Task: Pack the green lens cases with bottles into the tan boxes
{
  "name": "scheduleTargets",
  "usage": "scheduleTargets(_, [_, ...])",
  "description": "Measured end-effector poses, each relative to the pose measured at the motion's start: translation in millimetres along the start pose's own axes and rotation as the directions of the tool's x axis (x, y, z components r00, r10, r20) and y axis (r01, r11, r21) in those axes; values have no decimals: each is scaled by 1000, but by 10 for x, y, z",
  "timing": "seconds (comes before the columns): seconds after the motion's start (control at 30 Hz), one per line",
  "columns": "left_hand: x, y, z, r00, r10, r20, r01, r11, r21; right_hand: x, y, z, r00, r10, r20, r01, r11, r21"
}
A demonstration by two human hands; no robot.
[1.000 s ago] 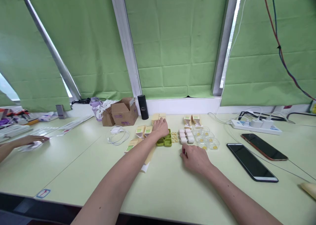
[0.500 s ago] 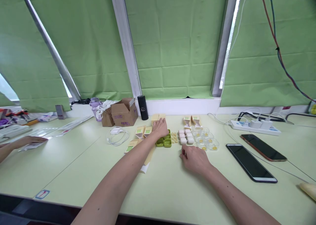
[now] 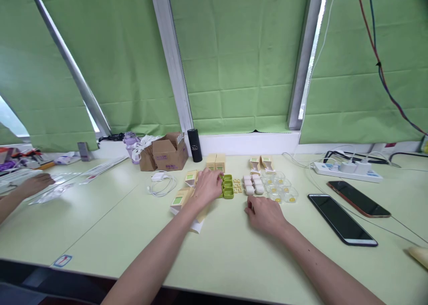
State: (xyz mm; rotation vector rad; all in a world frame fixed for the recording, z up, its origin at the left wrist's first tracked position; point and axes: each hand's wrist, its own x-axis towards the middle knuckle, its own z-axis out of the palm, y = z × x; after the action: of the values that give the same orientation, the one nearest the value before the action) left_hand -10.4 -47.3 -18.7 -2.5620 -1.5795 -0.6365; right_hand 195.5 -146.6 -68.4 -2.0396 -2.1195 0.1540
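My left hand [image 3: 207, 187] rests over the left edge of a row of small green cases [image 3: 228, 187], fingers curled down among the tan boxes [image 3: 191, 178]; what it grips, if anything, is hidden. My right hand [image 3: 264, 213] lies on the table just in front of a cluster of small white cases [image 3: 253, 184], fingers bent, nothing visible in them. Two upright tan boxes [image 3: 216, 161] stand behind the green cases. Clear plastic trays with yellow dots [image 3: 279, 188] sit right of the white cases.
A brown carton [image 3: 169, 152] and a black flask [image 3: 194, 145] stand at the back. A white cable [image 3: 160, 183] lies left. Two phones [image 3: 341, 218] and a power strip [image 3: 346, 170] lie right. Another person's hand [image 3: 33, 184] works at far left.
My left hand has drawn back toward me from the upright tan boxes to the green cases. My right hand has stayed put. The other person's hand has shifted left.
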Motion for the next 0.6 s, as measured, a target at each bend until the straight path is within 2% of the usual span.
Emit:
scheduleTargets(0.17, [-277,131,61,994,99,51,-103,990,97,2,-3,5,1000,-1,8,1,1000,-3])
scheduleTargets(0.3, [-362,183,157,979,145,141,-170,969,181,16,11,10,1000,0,17,0,1000,0])
scheduleTargets(0.6, [-366,121,300,979,119,166,-146,976,161,1,-5,-7,1000,6,17,-6,1000,4])
